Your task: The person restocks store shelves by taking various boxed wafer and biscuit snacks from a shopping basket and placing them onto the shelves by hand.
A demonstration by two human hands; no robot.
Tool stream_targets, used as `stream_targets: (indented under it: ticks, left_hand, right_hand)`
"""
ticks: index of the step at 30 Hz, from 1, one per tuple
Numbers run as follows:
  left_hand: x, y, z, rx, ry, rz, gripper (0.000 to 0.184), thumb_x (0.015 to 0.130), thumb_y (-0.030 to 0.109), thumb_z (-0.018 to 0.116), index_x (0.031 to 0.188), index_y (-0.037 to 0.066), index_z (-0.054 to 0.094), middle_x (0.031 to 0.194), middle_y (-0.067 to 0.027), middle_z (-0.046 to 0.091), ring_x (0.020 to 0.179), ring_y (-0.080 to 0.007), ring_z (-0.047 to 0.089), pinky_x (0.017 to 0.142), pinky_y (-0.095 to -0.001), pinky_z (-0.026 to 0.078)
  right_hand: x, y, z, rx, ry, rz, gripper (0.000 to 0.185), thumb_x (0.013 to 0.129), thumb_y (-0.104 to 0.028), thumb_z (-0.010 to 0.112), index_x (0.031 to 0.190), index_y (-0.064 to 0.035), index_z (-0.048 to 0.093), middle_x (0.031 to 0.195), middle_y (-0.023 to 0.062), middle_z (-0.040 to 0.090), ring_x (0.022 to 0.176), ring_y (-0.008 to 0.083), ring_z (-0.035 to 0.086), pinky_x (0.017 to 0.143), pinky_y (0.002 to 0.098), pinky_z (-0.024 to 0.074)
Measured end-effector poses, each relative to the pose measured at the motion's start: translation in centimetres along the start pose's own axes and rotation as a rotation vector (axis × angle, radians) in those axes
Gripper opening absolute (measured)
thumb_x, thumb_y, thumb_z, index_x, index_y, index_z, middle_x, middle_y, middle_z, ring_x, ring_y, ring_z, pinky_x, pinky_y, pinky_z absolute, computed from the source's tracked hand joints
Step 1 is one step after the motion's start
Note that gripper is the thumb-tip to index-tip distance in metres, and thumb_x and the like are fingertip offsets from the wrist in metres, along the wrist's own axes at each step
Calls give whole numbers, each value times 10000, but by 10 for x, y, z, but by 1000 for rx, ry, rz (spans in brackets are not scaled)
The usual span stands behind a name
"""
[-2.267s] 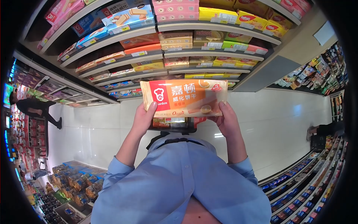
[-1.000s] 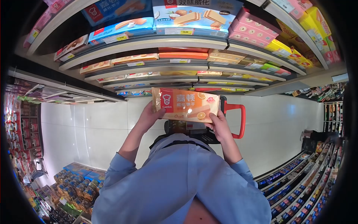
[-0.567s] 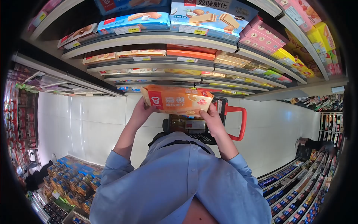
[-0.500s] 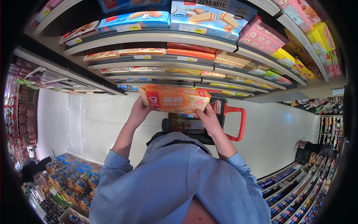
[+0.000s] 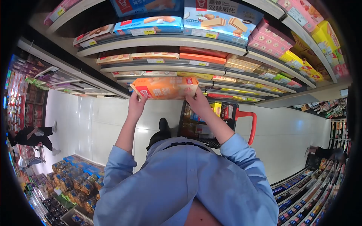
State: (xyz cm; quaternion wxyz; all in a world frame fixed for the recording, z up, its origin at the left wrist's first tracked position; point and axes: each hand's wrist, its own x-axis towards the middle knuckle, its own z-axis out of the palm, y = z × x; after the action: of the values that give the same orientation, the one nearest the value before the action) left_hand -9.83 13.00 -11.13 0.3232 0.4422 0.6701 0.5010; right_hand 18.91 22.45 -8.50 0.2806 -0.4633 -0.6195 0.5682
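An orange biscuit packet (image 5: 166, 88) with a red logo at its left end is held up in front of the shelves. My left hand (image 5: 138, 103) grips its left end, thumb on the near face. On the right end, my right hand (image 5: 197, 102) is closed around the lower corner. Below and right of the packet stands a black shopping basket (image 5: 205, 141) with a red handle (image 5: 253, 128). Inside it are a yellow box (image 5: 216, 108) and other packaged goods, partly hidden by my right forearm.
Shelves (image 5: 158, 43) of wafer and biscuit boxes rise ahead. Bottled goods (image 5: 75, 179) are stacked at lower left, and racks (image 5: 301, 196) line the lower right. A person in dark clothes (image 5: 36, 135) is at far left; another person (image 5: 326, 152) is at far right.
The packet has moved left and slightly up in view, still in both hands. The basket appears further right, my dark shoe has come into view, and the person at left shows more fully.
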Motion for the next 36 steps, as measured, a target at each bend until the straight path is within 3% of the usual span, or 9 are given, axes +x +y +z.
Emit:
stream_targets:
  ticks: [1, 5, 8, 11, 15, 19, 22, 31, 36]
  left_hand:
    - [22, -8, -10, -34, -1, -62, 347, 919, 37, 679, 1254, 16, 591, 1139, -94, 695, 1046, -193, 657, 931, -325, 491]
    - [105, -20, -43, 58, 54, 94, 300, 937, 77, 671, 1220, 3, 607, 1099, -119, 712, 1035, -217, 668, 929, -339, 493]
    - [158, -15, -62, -29, 71, 132, 248, 941, 89, 667, 1172, 5, 631, 1051, -101, 717, 973, -193, 675, 883, -328, 505]
    - [197, -9, -75, -18, 23, 54, 206, 953, 65, 664, 1151, 19, 632, 978, -22, 688, 864, -79, 613, 779, -257, 490]
    - [251, -40, -76, -54, -43, 67, 161, 939, 107, 675, 1062, 4, 671, 939, -74, 713, 837, -141, 647, 781, -312, 505]
    - [273, -80, -66, 60, 3, 248, 254, 932, 123, 685, 1146, -12, 657, 1039, -149, 731, 971, -267, 696, 846, -364, 517]
    - [276, -86, -67, 56, -36, 179, 274, 936, 129, 678, 1167, -17, 654, 1090, -187, 723, 1041, -319, 692, 876, -382, 517]
    - [271, -61, -65, 115, -71, 249, 269, 940, 171, 663, 1131, -18, 663, 1086, -215, 708, 1040, -375, 672, 905, -414, 508]
    - [273, -51, -78, 264, -102, 340, 270, 944, 176, 652, 1138, -13, 659, 1098, -213, 703, 1061, -380, 661, 911, -423, 504]
  right_hand:
    - [19, -8, 7, -32, 14, -8, 524, 924, -149, 635, 1401, -36, 448, 1262, 221, 624, 1183, 324, 624, 967, 380, 496]
    - [100, -22, 46, -85, 147, -91, 511, 889, -136, 625, 1370, -46, 477, 1249, 250, 619, 1142, 391, 623, 958, 429, 494]
    - [149, -26, 67, -97, 182, -74, 496, 882, -160, 636, 1347, -50, 504, 1219, 250, 632, 1122, 407, 616, 961, 453, 482]
    - [178, -51, 80, -124, 252, -3, 466, 876, -191, 655, 1293, -14, 548, 1158, 270, 656, 1092, 410, 631, 943, 445, 492]
    - [218, -49, 81, -245, 229, 164, 454, 886, -229, 637, 1219, 76, 586, 1135, 281, 677, 1074, 415, 652, 930, 420, 502]
    - [236, -14, 91, -139, 341, 22, 406, 899, -229, 624, 1168, 75, 622, 1064, 270, 701, 1040, 417, 668, 925, 423, 510]
    - [234, -20, 93, -147, 354, 26, 379, 910, -239, 624, 1132, 68, 639, 1043, 270, 703, 1029, 408, 672, 913, 425, 513]
    - [233, -31, 104, -300, 593, -3, 314, 928, -270, 632, 1013, 28, 683, 924, 244, 714, 918, 435, 678, 838, 467, 530]
    - [235, -28, 99, -283, 561, 15, 327, 922, -277, 647, 1067, 15, 676, 994, 244, 713, 970, 417, 679, 870, 454, 526]
